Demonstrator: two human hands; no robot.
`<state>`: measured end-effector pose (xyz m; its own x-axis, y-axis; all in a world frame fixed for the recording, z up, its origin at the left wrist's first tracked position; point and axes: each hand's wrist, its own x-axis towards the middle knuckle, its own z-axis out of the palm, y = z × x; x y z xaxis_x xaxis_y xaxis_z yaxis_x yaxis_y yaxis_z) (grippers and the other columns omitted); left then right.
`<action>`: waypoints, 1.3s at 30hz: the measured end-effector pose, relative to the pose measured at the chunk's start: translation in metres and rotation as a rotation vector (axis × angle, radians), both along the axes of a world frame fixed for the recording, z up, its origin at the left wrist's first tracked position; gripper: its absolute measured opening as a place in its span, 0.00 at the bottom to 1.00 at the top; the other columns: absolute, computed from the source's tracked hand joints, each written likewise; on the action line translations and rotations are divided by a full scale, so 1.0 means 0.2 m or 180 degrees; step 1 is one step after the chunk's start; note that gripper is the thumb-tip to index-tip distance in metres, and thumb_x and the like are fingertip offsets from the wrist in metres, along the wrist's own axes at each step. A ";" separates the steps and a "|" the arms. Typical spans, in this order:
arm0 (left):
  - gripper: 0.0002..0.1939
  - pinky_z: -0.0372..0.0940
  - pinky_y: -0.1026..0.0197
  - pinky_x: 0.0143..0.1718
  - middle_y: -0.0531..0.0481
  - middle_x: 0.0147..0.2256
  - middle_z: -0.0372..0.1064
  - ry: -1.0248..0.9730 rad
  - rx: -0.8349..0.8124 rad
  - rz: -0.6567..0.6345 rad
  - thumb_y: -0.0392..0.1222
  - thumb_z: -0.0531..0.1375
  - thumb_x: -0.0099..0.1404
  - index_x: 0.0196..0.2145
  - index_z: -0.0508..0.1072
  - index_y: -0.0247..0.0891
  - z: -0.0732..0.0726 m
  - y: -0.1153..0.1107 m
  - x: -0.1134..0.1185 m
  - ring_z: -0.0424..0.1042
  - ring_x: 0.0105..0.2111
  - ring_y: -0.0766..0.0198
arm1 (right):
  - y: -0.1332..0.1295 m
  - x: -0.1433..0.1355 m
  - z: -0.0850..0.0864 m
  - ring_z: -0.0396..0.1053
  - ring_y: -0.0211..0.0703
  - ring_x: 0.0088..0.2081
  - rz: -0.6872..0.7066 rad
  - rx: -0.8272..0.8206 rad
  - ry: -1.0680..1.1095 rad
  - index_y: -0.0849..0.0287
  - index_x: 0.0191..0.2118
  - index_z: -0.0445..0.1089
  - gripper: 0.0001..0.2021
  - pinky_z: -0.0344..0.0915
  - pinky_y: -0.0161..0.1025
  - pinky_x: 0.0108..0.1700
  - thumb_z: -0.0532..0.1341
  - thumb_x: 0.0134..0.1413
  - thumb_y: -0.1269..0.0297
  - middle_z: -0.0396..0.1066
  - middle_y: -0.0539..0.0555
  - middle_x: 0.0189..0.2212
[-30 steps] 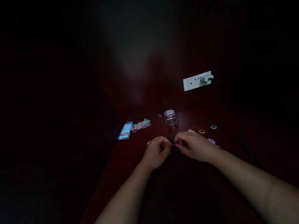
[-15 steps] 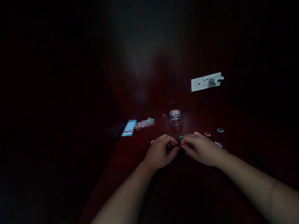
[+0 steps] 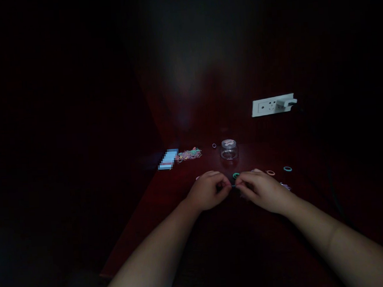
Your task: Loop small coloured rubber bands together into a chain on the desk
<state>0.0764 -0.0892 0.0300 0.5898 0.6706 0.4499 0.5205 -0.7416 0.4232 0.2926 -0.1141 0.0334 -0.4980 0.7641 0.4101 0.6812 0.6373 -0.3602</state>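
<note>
My left hand (image 3: 210, 190) and my right hand (image 3: 262, 190) face each other low over the dark red tabletop. Both are closed in a pinch, fingertips a short gap apart. A thin bluish elastic band (image 3: 233, 186) spans that gap, its ends hidden in the fingers. Just behind the right fingertips lies a green hair tie (image 3: 236, 175). Past that hand are a peach hair tie (image 3: 270, 173) and a teal hair tie (image 3: 288, 168). A small pale purple heap (image 3: 285, 186) is partly covered by the right wrist.
A clear lidded jar (image 3: 229, 150) stands behind my hands. To its left are a small purple ring (image 3: 214, 145), a pile of colourful elastic bands (image 3: 190, 154) and a lit, pixelated phone-like screen (image 3: 168, 159). On the back wall, a white socket (image 3: 272, 105) holds a plug with a dark cable.
The fingertips have closed into tighter pinches, and the bluish band now shows between them. The whole view has shifted slightly; the things on the table lie as before.
</note>
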 end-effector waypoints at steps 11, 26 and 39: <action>0.02 0.63 0.61 0.38 0.53 0.30 0.71 -0.0052 0.0098 -0.0224 0.37 0.60 0.63 0.33 0.74 0.39 0.00 0.01 -0.01 0.69 0.33 0.64 | 0.01 0.00 0.01 0.68 0.42 0.30 -0.0052 0.0001 -0.0053 0.55 0.33 0.69 0.07 0.56 0.40 0.39 0.57 0.63 0.68 0.75 0.49 0.27; 0.02 0.63 0.62 0.37 0.52 0.29 0.70 -0.0201 0.0128 -0.0229 0.36 0.60 0.63 0.32 0.73 0.37 0.00 0.01 -0.03 0.68 0.31 0.65 | 0.03 0.03 0.00 0.67 0.41 0.28 -0.0020 0.0144 0.0121 0.56 0.34 0.69 0.05 0.58 0.40 0.39 0.58 0.62 0.66 0.71 0.48 0.25; 0.03 0.64 0.62 0.37 0.52 0.30 0.71 -0.0186 0.0076 -0.0277 0.38 0.61 0.63 0.33 0.74 0.38 0.00 0.01 -0.02 0.69 0.32 0.65 | 0.01 0.01 0.01 0.66 0.41 0.29 0.0122 0.0096 0.0099 0.56 0.34 0.69 0.04 0.58 0.40 0.39 0.58 0.61 0.67 0.72 0.49 0.27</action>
